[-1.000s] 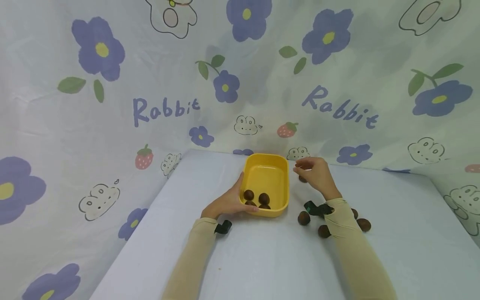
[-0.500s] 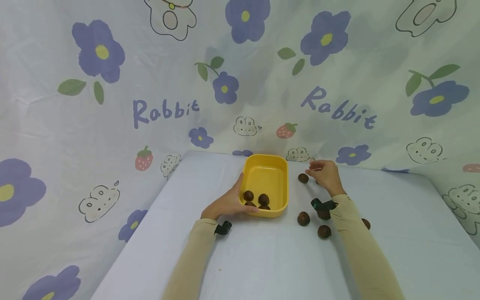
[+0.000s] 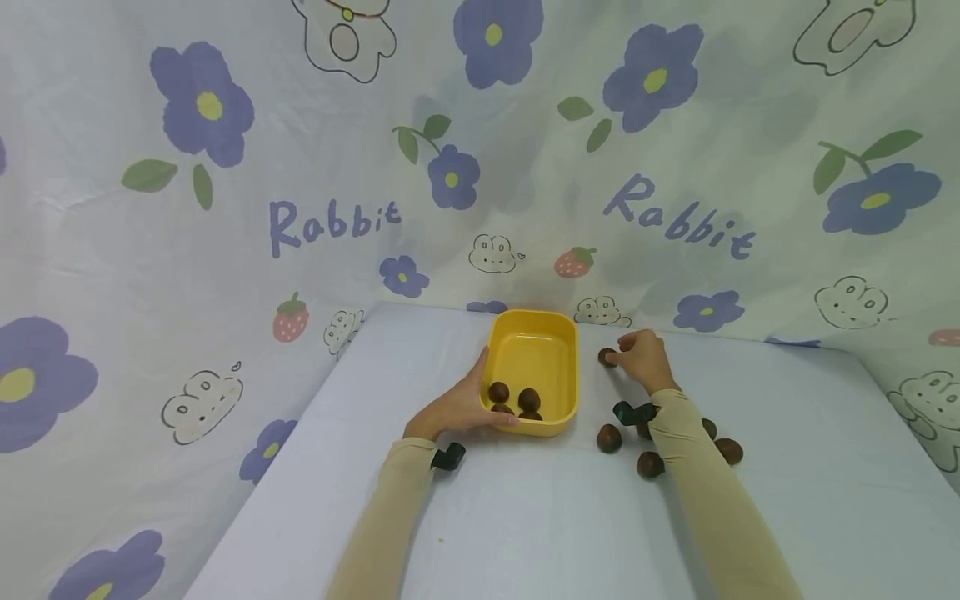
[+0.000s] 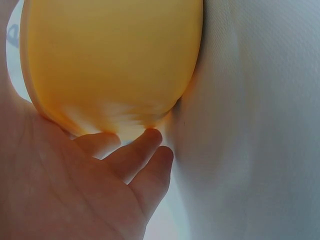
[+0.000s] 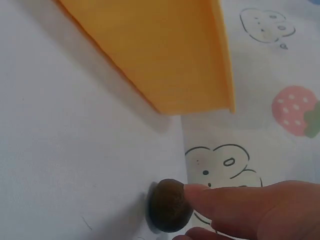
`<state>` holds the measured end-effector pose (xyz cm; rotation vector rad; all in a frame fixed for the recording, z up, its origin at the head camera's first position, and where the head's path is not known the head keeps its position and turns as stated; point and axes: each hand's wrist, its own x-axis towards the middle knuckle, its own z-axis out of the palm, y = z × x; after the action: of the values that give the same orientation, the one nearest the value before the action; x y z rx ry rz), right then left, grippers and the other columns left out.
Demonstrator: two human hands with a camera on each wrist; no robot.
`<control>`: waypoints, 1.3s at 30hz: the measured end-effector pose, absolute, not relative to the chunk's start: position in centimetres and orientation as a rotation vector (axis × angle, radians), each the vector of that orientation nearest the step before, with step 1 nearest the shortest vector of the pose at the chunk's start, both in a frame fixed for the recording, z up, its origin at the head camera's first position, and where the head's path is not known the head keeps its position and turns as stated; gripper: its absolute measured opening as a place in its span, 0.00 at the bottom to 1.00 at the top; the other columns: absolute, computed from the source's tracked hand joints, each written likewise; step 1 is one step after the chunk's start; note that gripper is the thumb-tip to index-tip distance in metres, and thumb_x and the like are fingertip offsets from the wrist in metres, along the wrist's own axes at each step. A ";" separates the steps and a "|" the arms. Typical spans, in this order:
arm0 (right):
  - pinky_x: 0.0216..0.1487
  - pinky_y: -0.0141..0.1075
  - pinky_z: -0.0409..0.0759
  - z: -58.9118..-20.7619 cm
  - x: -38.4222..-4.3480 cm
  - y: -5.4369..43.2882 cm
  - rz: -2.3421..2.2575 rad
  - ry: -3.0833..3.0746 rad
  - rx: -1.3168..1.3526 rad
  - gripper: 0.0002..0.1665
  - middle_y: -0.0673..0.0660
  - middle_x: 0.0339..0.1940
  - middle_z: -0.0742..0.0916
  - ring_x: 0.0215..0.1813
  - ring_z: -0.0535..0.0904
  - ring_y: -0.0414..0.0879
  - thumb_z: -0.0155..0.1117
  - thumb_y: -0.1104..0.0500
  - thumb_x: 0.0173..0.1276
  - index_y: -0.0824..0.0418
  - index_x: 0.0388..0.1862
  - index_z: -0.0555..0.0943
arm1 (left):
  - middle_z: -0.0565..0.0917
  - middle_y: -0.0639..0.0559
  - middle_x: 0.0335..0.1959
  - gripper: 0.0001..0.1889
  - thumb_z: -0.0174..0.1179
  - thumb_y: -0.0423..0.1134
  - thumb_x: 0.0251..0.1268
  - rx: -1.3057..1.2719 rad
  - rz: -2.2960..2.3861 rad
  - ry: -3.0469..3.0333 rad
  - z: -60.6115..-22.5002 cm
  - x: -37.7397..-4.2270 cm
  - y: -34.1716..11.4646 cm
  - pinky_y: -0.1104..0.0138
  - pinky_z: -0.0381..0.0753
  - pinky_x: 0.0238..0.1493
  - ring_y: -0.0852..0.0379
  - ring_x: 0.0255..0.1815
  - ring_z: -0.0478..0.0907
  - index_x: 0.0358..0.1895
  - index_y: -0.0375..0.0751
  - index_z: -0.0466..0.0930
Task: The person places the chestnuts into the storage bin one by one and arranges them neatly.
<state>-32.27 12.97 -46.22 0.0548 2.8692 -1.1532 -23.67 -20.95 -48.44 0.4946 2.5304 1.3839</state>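
In the head view my left hand (image 3: 457, 406) grips a yellow box (image 3: 573, 367) at its near left corner, thumb over the near rim. The left wrist view has that hand's fingers (image 4: 142, 157) bent against the outside of the box. Several round brown nuts (image 3: 529, 399) lie at the near end inside it. My right hand (image 3: 645, 361) is just right of the box, its thumb touching a single brown nut (image 5: 169, 206) on the table. In the right wrist view another fingertip shows low beside that nut, with no clear grip.
Several more brown nuts (image 3: 609, 438) lie on the white tabletop (image 3: 525, 525) near my right forearm, some partly hidden by it. A patterned curtain (image 3: 510, 183) with flowers and rabbits rises behind the table's back edge.
My right hand moved right, away from the lone nut beside the box, then back left until its thumb touches that nut. My left hand and the box have stayed in place.
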 end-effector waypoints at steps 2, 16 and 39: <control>0.58 0.51 0.86 -46.4 -32.4 12.9 -1.140 2.868 0.053 0.29 0.73 0.60 0.84 0.58 0.83 0.64 0.72 0.58 0.68 0.75 0.62 0.79 | 0.45 0.56 0.87 0.77 0.81 0.66 0.40 0.490 1.384 2.530 -48.3 -23.6 -20.9 0.45 0.55 0.84 0.55 0.83 0.55 0.85 0.64 0.25; 0.52 0.49 0.87 -46.6 -32.6 12.6 -1.080 2.873 0.016 0.30 0.74 0.54 0.87 0.51 0.85 0.61 0.75 0.61 0.63 0.78 0.59 0.80 | 0.45 0.53 0.88 0.76 0.81 0.63 0.42 0.497 1.378 2.516 -48.2 -23.7 -20.7 0.42 0.54 0.84 0.52 0.85 0.54 0.85 0.62 0.26; 0.52 0.50 0.88 -45.5 -31.8 13.1 -1.114 2.839 -0.100 0.28 0.72 0.53 0.88 0.50 0.85 0.60 0.74 0.56 0.67 0.75 0.58 0.82 | 0.43 0.55 0.88 0.78 0.80 0.68 0.40 0.438 1.348 2.539 -48.3 -23.2 -21.0 0.44 0.54 0.84 0.53 0.85 0.52 0.84 0.64 0.24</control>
<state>-31.84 13.07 -45.48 -0.0997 2.8391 -1.1142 -23.25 -21.05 -48.31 0.4376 2.5388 1.3477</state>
